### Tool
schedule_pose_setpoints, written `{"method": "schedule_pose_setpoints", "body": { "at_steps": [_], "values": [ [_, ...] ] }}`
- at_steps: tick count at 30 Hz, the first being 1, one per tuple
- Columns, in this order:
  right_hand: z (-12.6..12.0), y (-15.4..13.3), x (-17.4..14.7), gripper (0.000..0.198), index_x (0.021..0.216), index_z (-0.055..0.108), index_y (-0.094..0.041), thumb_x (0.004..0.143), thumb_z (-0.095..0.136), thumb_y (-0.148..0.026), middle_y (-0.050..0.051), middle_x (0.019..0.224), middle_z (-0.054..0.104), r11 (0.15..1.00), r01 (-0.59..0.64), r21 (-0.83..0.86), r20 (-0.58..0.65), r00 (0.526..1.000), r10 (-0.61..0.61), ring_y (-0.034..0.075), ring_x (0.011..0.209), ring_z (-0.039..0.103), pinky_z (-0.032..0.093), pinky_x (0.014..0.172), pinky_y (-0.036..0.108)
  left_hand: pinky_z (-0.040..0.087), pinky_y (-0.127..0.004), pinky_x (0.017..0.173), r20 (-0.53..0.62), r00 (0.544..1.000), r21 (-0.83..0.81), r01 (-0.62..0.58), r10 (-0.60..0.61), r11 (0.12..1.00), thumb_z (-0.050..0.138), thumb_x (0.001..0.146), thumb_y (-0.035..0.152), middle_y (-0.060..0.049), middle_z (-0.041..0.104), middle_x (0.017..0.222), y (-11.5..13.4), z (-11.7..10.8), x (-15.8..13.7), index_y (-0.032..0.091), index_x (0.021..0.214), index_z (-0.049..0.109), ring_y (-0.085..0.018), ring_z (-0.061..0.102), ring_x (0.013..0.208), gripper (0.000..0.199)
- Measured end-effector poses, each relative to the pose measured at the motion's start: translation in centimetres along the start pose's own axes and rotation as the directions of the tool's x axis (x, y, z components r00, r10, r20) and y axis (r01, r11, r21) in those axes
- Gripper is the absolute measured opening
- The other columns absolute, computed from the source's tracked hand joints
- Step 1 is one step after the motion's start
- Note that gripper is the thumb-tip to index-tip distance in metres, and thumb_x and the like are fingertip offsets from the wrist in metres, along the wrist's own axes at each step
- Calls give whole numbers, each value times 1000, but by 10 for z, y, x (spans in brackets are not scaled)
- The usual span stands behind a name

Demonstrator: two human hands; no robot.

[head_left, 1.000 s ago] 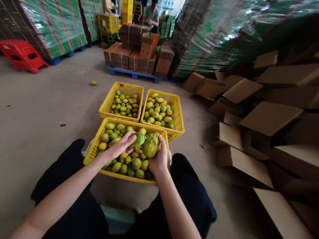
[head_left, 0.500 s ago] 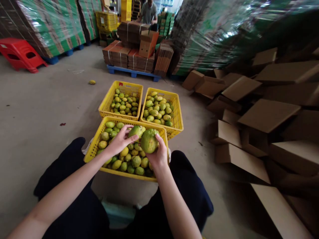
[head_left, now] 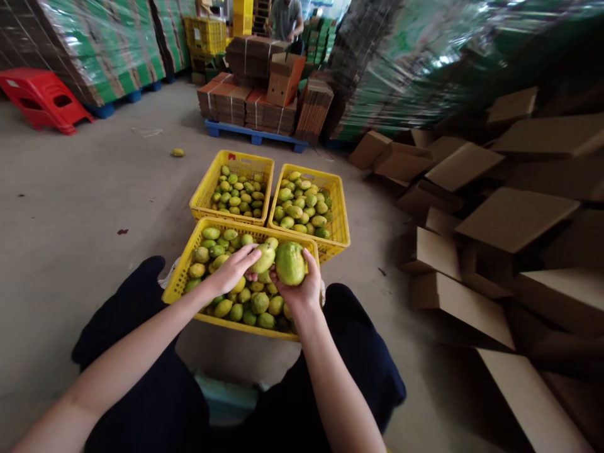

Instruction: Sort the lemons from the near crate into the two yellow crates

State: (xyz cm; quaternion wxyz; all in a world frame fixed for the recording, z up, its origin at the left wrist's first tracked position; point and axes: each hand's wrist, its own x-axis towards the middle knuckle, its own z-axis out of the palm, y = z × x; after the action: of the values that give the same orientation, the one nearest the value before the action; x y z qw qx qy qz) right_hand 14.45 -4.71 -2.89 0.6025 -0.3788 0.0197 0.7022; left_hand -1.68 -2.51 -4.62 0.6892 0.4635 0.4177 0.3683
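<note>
Both of my hands are raised over the near yellow crate [head_left: 182, 284], which holds many green and yellow lemons [head_left: 259, 302]. My left hand [head_left: 234, 267] is closed around a yellow-green lemon [head_left: 264, 258]. In my right hand [head_left: 304, 286] sits a larger, rounder green lemon [head_left: 290, 263], gripped between thumb and fingers. The two held fruits are side by side, close together. My left fingertips are partly hidden behind the fruit.
Two more yellow crates [head_left: 198, 202] [head_left: 343, 217] of lemons stand just beyond. A single lemon [head_left: 178, 152] lies on the floor. Cardboard boxes [head_left: 516, 217] are heaped at right. Farther off are a red stool [head_left: 44, 94], a blue pallet [head_left: 257, 135] of flattened cartons and a person [head_left: 285, 19].
The lemon in my right hand has turned and shifted slightly right and up. My left hand's lemon has also turned. The view has shifted a little.
</note>
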Motion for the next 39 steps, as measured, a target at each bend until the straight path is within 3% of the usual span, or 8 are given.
{"method": "schedule_pose_setpoints", "body": {
  "at_steps": [8, 13, 15, 17, 19, 22, 33, 39],
  "values": [
    [1, -2, -1, 26, 83, 68, -20, 76, 65, -45, 2, 68, 71, 999, -37, -34, 16, 999, 38, 17, 61, 64, 51, 51, 27, 44, -26, 57, 46, 999, -79, 18, -15, 997, 72, 78, 52, 1, 62, 78, 10, 3, -1, 19, 110, 59, -12, 54, 58, 47],
    [-6, -10, -2, 34, 97, 63, -22, 67, 72, -35, 2, 89, 72, 938, 236, -253, 232, 956, -178, 22, 76, 69, 57, 73, 38, 49, -36, 98, 37, 937, 332, -339, 346, 880, 79, 77, 35, -7, 66, 116, 30, -3, -13, 22, 119, 57, -23, 64, 107, 49],
    [-11, -11, -2, 46, 104, 58, -26, 63, 78, -24, -1, 99, 70, 750, 534, -390, 326, 842, -430, 22, 90, 69, 56, 86, 40, 44, -40, 107, 65, 869, 450, -465, 491, 763, 79, 78, 32, -9, 65, 124, 32, -6, -14, 22, 118, 58, -25, 60, 119, 46],
    [-15, -8, -1, 58, 111, 55, -28, 60, 79, -13, 0, 112, 68, 383, 776, -501, 497, 620, -607, 24, 107, 65, 51, 98, 44, 44, -43, 108, 79, 804, 503, -542, 589, 673, 78, 79, 32, -9, 65, 124, 30, -9, -13, 23, 118, 58, -25, 60, 119, 45],
    [-19, -3, 0, 61, 115, 54, -29, 62, 76, -8, 3, 125, 64, 36, 866, -499, 674, 414, -612, 26, 120, 60, 47, 105, 47, 45, -44, 108, 82, 741, 532, -599, 667, 599, 78, 79, 32, -10, 64, 124, 27, -12, -10, 23, 118, 59, -25, 60, 120, 45],
    [-22, 5, 2, 63, 123, 50, -30, 69, 70, -6, 6, 130, 61, -156, 896, -415, 779, 261, -570, 27, 124, 59, 49, 104, 48, 47, -43, 106, 80, 676, 562, -638, 733, 527, 80, 77, 34, -10, 61, 122, 24, -14, -6, 23, 117, 63, -25, 58, 120, 45],
    [-22, 6, 3, 62, 123, 48, -29, 72, 75, -9, 8, 133, 61, -46, 913, -406, 739, 298, -604, 27, 128, 57, 46, 108, 49, 53, -36, 91, 77, 737, 533, -600, 672, 597, 80, 77, 34, -8, 62, 120, 24, -15, -7, 26, 120, 64, -23, 61, 111, 46],
    [-22, 8, 3, 59, 122, 49, -29, 73, 74, -8, 7, 134, 61, -5, 922, -387, 727, 302, -616, 26, 132, 55, 43, 112, 51, 51, -38, 98, 106, 703, 527, -640, 704, 559, 80, 78, 33, -8, 64, 119, 23, -16, -6, 26, 121, 64, -23, 60, 114, 46]
  ]
}}
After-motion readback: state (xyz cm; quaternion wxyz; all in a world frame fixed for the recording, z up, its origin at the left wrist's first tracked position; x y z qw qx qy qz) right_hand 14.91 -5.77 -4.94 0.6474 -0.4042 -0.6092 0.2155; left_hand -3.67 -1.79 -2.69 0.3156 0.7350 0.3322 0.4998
